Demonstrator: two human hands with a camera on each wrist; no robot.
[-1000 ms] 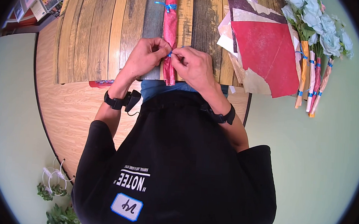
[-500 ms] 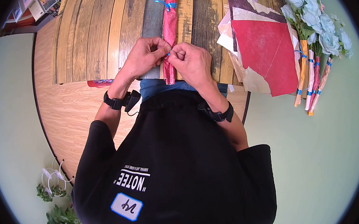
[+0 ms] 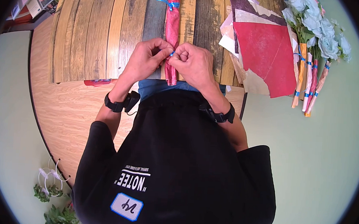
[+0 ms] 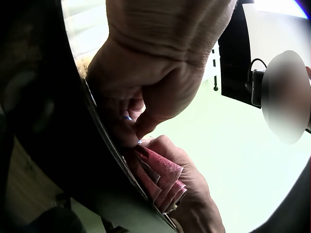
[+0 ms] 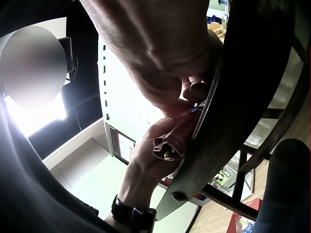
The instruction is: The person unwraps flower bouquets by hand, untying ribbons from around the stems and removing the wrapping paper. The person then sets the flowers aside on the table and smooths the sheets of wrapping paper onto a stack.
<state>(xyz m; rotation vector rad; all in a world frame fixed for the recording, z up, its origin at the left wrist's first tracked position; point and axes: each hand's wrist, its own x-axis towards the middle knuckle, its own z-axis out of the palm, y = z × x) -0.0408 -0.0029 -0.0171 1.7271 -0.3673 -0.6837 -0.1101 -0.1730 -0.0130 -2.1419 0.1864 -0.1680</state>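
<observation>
A bundle of stems wrapped in pinkish-red paper (image 3: 173,27) lies upright in the head view, its lower end at the table's near edge. Round its upper part a blue ribbon bow (image 3: 172,6) is tied. Lower down, my left hand (image 3: 148,57) pinches a second blue ribbon (image 3: 172,53) between thumb and forefinger. From the other side my right hand (image 3: 195,64) pinches the same ribbon, fingers curled, close against the left fingertips. In the left wrist view the folded paper end (image 4: 165,170) sticks out below the fingers; the knot itself is mostly hidden.
To the right, sheets of red wrapping paper (image 3: 265,51) and pale paper overlap on the wooden table (image 3: 106,37). Beyond them lie light-blue artificial flowers (image 3: 328,45) with several paper-wrapped stems (image 3: 300,78) reaching past the table edge.
My right hand's fingers have curled in closer at the lower ribbon, and its thumb has shifted slightly. The left hand keeps its pinch. The head view has moved a little.
</observation>
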